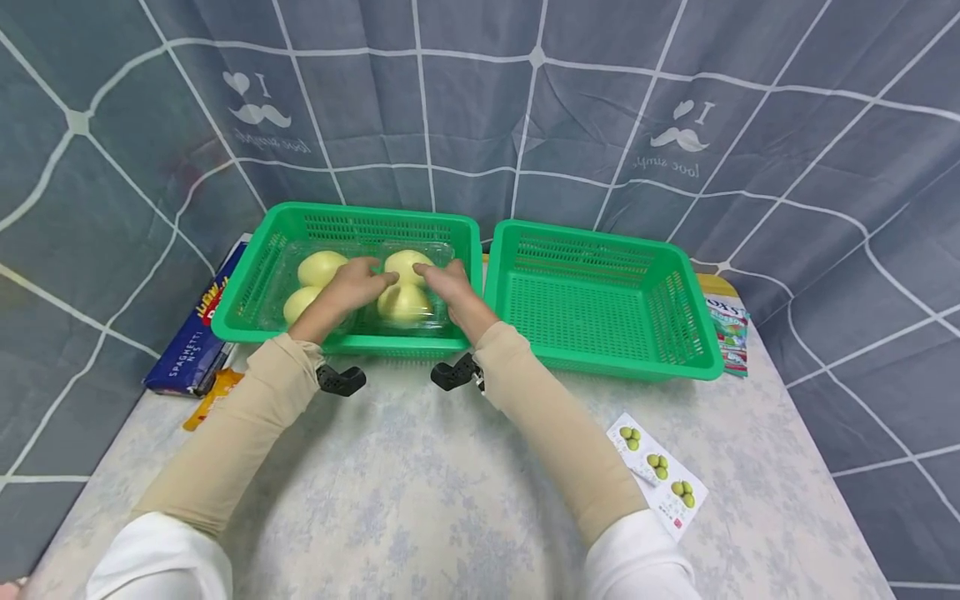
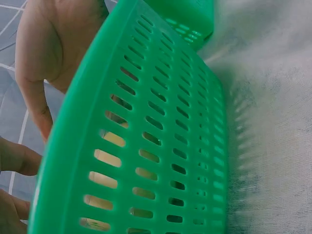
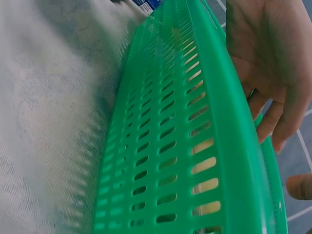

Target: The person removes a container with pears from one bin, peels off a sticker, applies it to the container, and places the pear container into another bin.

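Observation:
Inside the left green basket (image 1: 277, 335) are two clear plastic boxes of round, pale yellow fruit. The right clear box (image 1: 438, 319) contains two of the fruit (image 1: 405, 304). My left hand (image 1: 352, 287) is at the left side of that box, thumb spread towards the middle. From the right, my right hand (image 1: 452, 287) reaches to its opposite side, the two thumbs facing each other above the fruit. The wrist views show the left palm (image 3: 265, 39) and the right palm (image 2: 58, 39) above the basket rim; the rim hides some fingertips. The left clear box (image 1: 273, 287) sits beside my left wrist.
A second green basket (image 1: 577, 304) stands at the right. A blue spaghetti box (image 1: 187, 350) and an orange packet (image 1: 213, 398) lie at the left. Small colourful packets (image 1: 729, 329) are behind the right basket's edge. A printed fruit card (image 1: 663, 479) lies on the table (image 1: 420, 500).

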`<state>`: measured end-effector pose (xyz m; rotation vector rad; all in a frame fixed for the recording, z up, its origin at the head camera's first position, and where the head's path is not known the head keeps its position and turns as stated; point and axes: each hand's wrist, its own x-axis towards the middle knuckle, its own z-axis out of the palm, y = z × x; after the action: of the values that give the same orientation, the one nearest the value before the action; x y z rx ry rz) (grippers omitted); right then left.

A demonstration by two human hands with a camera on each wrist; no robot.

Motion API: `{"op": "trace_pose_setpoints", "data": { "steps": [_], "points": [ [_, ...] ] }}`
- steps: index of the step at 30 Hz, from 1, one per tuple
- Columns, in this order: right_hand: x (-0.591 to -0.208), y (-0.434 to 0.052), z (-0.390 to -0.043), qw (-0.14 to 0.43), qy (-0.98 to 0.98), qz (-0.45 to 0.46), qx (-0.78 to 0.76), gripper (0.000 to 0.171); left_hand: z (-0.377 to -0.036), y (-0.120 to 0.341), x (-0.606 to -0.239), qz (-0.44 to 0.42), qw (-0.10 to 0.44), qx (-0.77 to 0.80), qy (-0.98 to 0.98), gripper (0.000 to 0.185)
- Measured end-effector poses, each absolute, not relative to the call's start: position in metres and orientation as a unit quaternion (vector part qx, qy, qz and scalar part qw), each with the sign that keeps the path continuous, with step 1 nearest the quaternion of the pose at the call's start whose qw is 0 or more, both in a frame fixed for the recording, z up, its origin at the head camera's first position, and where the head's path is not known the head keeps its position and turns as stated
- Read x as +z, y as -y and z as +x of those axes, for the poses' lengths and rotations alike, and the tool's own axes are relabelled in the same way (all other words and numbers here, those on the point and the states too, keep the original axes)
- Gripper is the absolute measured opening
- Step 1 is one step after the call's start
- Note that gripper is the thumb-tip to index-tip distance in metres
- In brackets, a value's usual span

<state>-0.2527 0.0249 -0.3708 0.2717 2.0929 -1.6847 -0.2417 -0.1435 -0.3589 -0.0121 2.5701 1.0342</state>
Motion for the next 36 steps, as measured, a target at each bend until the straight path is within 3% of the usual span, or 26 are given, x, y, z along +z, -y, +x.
{"op": "trace_pose_setpoints", "data": {
  "steps": [17,25,36],
  "points": [
    [-0.367,-0.021,-0.252,0.215,-0.743,0.115,-0.623,0.091,-0.246,0.138,-0.374,0.011,0.216,0.392,-0.894,0.084],
    [-0.367,-0.022,-0.253,0.216,-0.743,0.117,-0.623,0.090,-0.246,0.141,-0.372,-0.001,0.235,0.454,-0.859,0.083],
    [-0.366,-0.023,-0.252,0.213,-0.745,0.111,-0.622,0.088,-0.244,0.140,-0.371,-0.020,0.209,0.482,-0.851,0.078]
  ]
}}
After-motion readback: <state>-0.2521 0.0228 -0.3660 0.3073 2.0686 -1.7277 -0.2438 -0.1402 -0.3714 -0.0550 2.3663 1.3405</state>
